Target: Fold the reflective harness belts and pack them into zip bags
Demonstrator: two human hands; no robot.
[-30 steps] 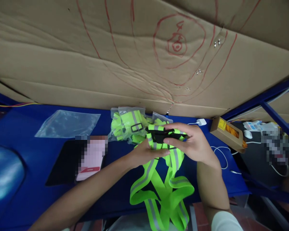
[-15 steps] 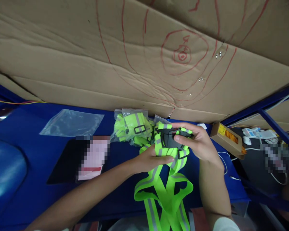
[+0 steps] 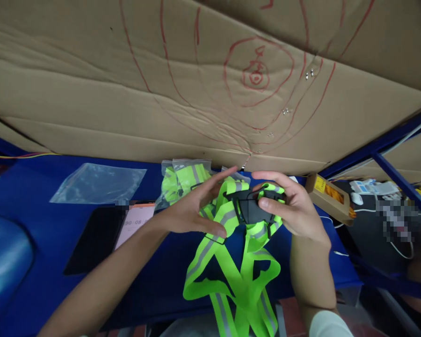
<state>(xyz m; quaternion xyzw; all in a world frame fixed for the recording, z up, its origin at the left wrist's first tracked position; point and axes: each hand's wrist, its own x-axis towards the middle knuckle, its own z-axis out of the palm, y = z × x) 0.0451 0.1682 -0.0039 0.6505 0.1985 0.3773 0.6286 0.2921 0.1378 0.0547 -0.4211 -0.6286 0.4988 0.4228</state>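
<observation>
A neon-green reflective vest made of straps (image 3: pixel 245 290), with grey stripes, hangs down in front of me over the table edge. My right hand (image 3: pixel 291 206) pinches its black plastic buckle (image 3: pixel 254 209) and some folded strap, thumb on the near face. My left hand (image 3: pixel 192 210) is at the left strap, its thumb and fingers spread wide around the webbing beside a black slider (image 3: pixel 214 238). Whether the left fingertips press on the strap is hidden. Behind the left hand lie clear bags of folded green vests (image 3: pixel 187 178), partly covered.
An empty clear zip bag (image 3: pixel 98 182) lies on the blue table (image 3: pixel 140 290), near a black pad (image 3: pixel 91 248) and a phone (image 3: pixel 133 222). At the right stand an open carton (image 3: pixel 330 196), cables and a blue frame (image 3: pixel 403 182). Marked cardboard (image 3: pixel 196 93) forms the back wall.
My left hand has moved left and spread its fingers, drawing the left strap away from the bundle. My right hand keeps its grip on the buckle. The view has shifted slightly.
</observation>
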